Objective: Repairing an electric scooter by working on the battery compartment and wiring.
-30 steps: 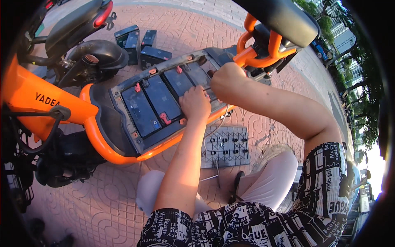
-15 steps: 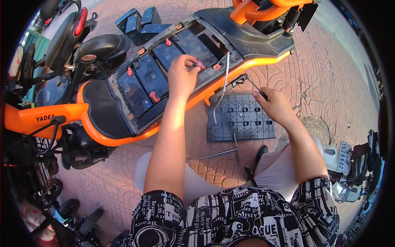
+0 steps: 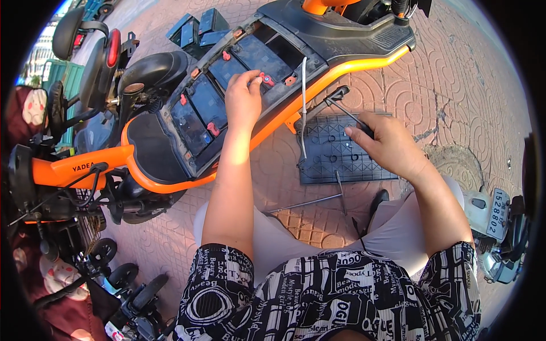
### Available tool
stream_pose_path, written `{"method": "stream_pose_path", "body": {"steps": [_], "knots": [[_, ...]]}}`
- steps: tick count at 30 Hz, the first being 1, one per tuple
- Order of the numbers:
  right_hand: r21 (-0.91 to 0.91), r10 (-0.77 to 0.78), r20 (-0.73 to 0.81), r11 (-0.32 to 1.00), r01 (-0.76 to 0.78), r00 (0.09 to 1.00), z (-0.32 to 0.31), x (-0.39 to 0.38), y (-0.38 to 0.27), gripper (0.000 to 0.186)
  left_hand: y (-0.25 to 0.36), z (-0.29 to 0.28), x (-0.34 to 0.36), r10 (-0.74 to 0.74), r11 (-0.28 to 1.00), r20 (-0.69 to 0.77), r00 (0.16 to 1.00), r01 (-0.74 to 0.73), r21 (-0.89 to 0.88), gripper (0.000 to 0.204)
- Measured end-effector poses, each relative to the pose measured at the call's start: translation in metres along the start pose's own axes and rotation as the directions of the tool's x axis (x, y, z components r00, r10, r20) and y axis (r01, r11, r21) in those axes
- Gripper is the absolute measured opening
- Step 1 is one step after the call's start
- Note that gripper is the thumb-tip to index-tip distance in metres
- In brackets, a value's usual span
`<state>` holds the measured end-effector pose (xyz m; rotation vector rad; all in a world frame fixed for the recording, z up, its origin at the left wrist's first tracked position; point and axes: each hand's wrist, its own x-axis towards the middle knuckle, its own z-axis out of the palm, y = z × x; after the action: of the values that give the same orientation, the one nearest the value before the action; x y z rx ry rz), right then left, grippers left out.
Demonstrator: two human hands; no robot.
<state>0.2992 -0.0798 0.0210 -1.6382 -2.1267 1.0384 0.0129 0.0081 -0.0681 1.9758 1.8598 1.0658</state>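
Note:
My left hand [image 3: 243, 103] reaches over the open battery bay of an orange electric scooter [image 3: 341, 73]. Its thumb and forefinger pinch the edge of a red terminal cover [image 3: 267, 79] on a dark battery [image 3: 260, 59]. A bright metal spot shows in that cover. Other batteries sit side by side in the bay, with a red cover [image 3: 212, 128] on the nearest-left one. My right hand [image 3: 392, 142] is closed round the dark handle of a screwdriver [image 3: 343, 109]. Its shaft points up and left, in front of the kickstand, apart from the batteries.
A pale cable [image 3: 304, 108] hangs over the scooter's near side. Below lies a black ribbed plastic panel [image 3: 324, 170], with a metal T-shaped wrench [image 3: 310, 203] nearer my legs. Loose batteries [image 3: 211, 21] stand beyond the scooter. Other parked two-wheelers [image 3: 145, 71] crowd the left and right.
The whole view has shifted slightly. My left hand stays at the red cover, its fingertips now at the cover's left edge. My right hand has drawn a little nearer me, still holding the screwdriver.

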Motion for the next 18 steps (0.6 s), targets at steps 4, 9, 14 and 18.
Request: {"method": "stream_pose_path", "body": {"steps": [4,9,14,18], "knots": [[-0.037,0.013,0.014,0.999,-0.013,1.000,0.001,-0.002,-0.001,0.033,0.000,-0.002,0.003,-0.058,0.998,0.058,0.997,0.059,-0.015,0.018],[-0.072,0.072,0.063,0.995,-0.067,0.995,0.004,0.004,-0.001,0.034,-0.003,-0.001,0.007,-0.068,0.995,0.070,0.995,0.072,-0.066,0.018],[-0.056,0.038,0.060,0.998,-0.034,0.997,0.010,0.012,-0.003,0.034,-0.001,-0.003,0.013,-0.160,0.978,0.120,0.980,0.174,-0.117,0.017],[-0.071,0.053,0.091,0.996,-0.046,0.995,0.010,0.015,-0.005,0.034,0.006,-0.007,0.017,-0.237,0.959,0.183,0.954,0.260,-0.116,0.015]]}}
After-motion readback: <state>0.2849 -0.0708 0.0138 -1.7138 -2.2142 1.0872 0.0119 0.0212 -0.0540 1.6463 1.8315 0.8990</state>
